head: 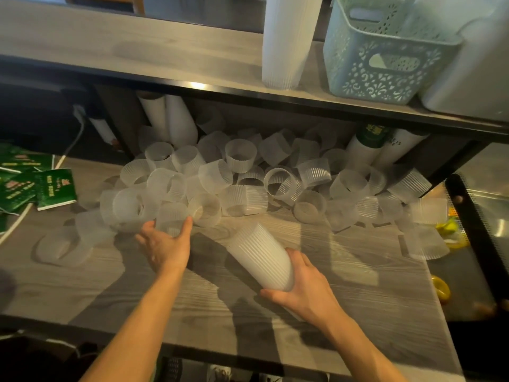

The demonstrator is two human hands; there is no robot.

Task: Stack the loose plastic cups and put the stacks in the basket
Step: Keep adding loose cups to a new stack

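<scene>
Several loose frosted ribbed plastic cups [242,158] lie heaped across the back of the wooden counter [358,277]. My left hand [165,245] wraps its thumb and fingers around one loose cup [172,216] at the heap's front left. My right hand [301,285] grips the lower end of a tilted stack of cups [261,253] held above the counter's middle. A pale green perforated basket [385,59] stands on the upper shelf at the right. A tall stack of cups [287,40] stands upright on that shelf, left of the basket.
Green packets [35,186] and a white cable [71,144] lie at the counter's left. More white stacks [176,119] lean under the shelf at the back. A metal sink [490,213] and yellow items [449,230] sit at the right. A large white container [473,73] stands right of the basket.
</scene>
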